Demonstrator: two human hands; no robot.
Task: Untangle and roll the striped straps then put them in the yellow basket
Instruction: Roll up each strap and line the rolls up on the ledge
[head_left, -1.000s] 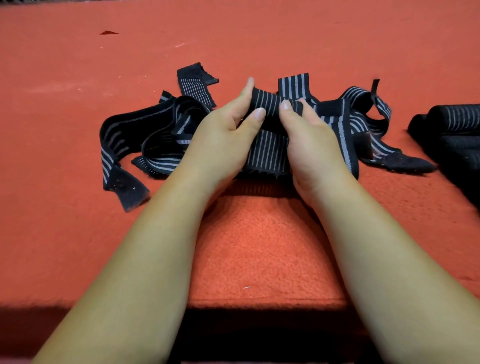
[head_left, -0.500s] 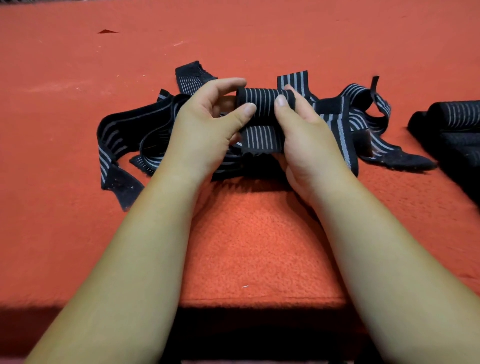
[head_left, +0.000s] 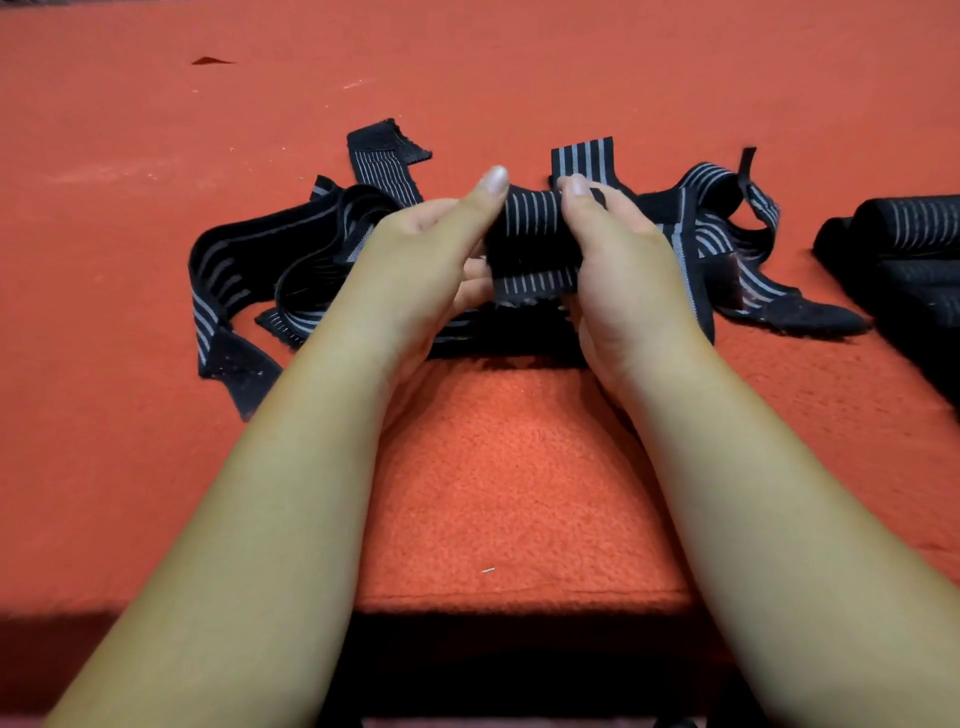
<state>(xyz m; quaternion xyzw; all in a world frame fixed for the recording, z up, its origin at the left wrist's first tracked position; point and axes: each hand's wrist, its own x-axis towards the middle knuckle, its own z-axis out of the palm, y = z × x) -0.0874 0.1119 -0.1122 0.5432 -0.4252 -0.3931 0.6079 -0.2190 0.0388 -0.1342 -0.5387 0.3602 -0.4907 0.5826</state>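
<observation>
My fingers (head_left: 492, 183), thumbs uppermost, are curled round the half-made roll (head_left: 530, 223): left hand (head_left: 415, 260) gripping its left end, right hand (head_left: 623, 254) its right end. I hold the roll just above the desk (head_left: 519, 493), at the middle of the scene, with a flat striped length (head_left: 535, 283) hanging from its near side. To roll well, I judge that both thumbs should press evenly so the strap's edges stack flush and the roll does not telescope to one side; each turn wants light tension on the loose length, fed in flat and untwisted. Behind and to either side lie the tangled straps (head_left: 260, 254), looping left and right of my hands; the loose length probably runs into them, so I should draw it free gently, not tug a knot tight. Finished rolls (head_left: 909, 228) lie at the right edge, well apart from my hands. The yellow basket is not in view
</observation>
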